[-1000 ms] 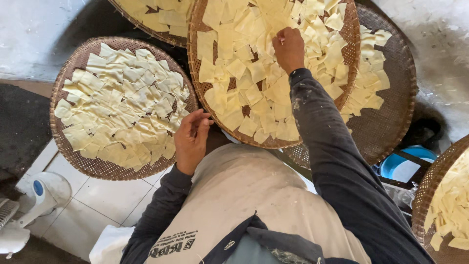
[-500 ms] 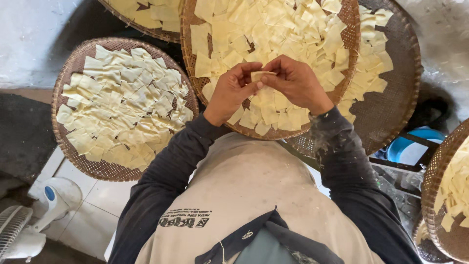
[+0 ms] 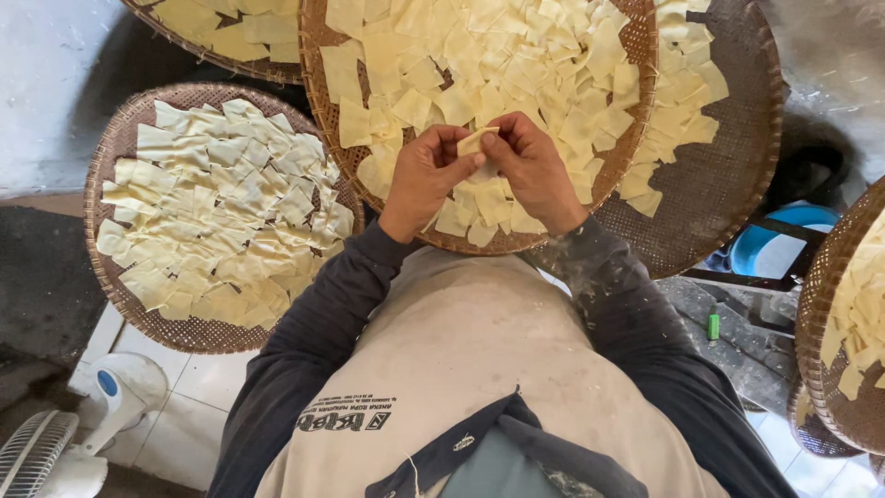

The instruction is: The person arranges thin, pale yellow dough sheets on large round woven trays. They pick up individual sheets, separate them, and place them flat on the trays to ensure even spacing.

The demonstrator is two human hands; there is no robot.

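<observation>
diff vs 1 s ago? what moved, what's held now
Left hand rose from the tray's near rim; right hand drew back from mid-tray. They met over the central woven tray and now pinch a pale dough piece together. Trays and spread sheets unchanged.

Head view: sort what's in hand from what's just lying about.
In hand:
- left hand and right hand, together pinching one pale dough sheet
- round woven tray beneath them, covered in sheets

Lying about:
- filled left tray
- white fan
- blue basin
- small green object

Both hands (image 3: 479,171) pinch perhaps one dough sheet (image 3: 477,141) over woven tray (image 3: 636,55).
</observation>
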